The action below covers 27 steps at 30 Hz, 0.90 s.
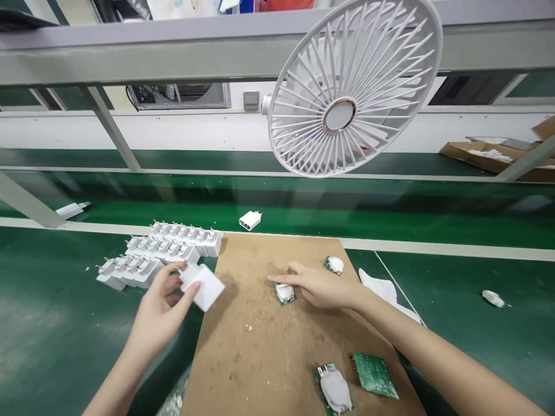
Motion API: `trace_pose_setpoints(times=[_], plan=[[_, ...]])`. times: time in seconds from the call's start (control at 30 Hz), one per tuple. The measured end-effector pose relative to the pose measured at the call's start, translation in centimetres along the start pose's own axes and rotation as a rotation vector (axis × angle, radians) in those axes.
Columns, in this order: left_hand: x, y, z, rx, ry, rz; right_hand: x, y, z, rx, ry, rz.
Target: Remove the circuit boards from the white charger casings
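My left hand grips a white plug charger between thumb and fingers, raised just left of the brown board. My right hand is over the brown board with its index finger stretched out. That finger lies at the upper edge of a small circuit board with a white pad on it; whether it presses on it I cannot tell. Behind this hand sits a similar circuit board. Nearer to me are a larger circuit board with a grey-white pad and a bare green circuit board.
Rows of white chargers stand left of the board, prongs up. Single chargers lie on the back ledge, one in the middle and one at left. A white fan hangs above. White cloth lies at right.
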State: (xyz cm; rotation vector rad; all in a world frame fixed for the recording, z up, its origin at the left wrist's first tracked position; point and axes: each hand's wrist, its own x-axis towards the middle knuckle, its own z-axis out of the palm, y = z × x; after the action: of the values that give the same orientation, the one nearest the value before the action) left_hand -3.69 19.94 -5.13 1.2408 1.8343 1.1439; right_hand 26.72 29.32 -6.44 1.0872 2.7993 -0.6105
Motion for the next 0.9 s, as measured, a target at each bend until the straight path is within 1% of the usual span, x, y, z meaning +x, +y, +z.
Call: trace_pose_setpoints(times=[0.07,0.13,0.17,0.23,0.3,0.37,0.47,0.53,0.63,0.7,0.8,0.9], plan=[[-0.4,1.4,1.9,-0.401,-0.199,-0.106,0.5,0.2,-0.2,0.019,-0.039,-0.061],[-0.7,2.2,4.0,-0.746,-0.349,-0.278,0.6,0.3,-0.4,0.033,-0.052,-0.087],[-0.8,2.2,5.0,-0.882,-0.399,-0.368,0.4,0.3,-0.4,0.042,-0.05,-0.09],[-1.0,1.9,6.7,-1.047,-0.455,-0.5,-0.3,0.4,-0.2,0.063,-0.024,-0.08],[-1.2,1.3,7.7,-1.096,-0.467,-0.557,-1.0,0.5,0.5,0.086,0.028,-0.054],[-1.4,0.7,8.2,-1.113,-0.47,-0.584,-1.5,0.7,1.4,0.106,0.098,-0.016],[-1.8,0.2,8.1,-1.147,-0.468,-0.624,-1.9,0.9,2.4,0.125,0.199,0.04],[-2.0,0.1,7.9,-1.168,-0.458,-0.655,-2.2,0.6,2.6,0.132,0.271,0.071],[-2.3,0.0,7.7,-1.208,-0.43,-0.711,-3.3,-0.5,2.1,0.141,0.388,0.101],[-2.4,0.0,7.6,-1.22,-0.428,-0.708,-4.2,-1.7,1.4,0.159,0.457,0.099],[-2.4,0.0,7.6,-1.205,-0.485,-0.633,-5.3,-3.6,0.6,0.198,0.545,0.062],[-2.5,0.0,7.5,-1.182,-0.586,-0.588,-5.7,-5.3,0.4,0.308,0.658,-0.017]])
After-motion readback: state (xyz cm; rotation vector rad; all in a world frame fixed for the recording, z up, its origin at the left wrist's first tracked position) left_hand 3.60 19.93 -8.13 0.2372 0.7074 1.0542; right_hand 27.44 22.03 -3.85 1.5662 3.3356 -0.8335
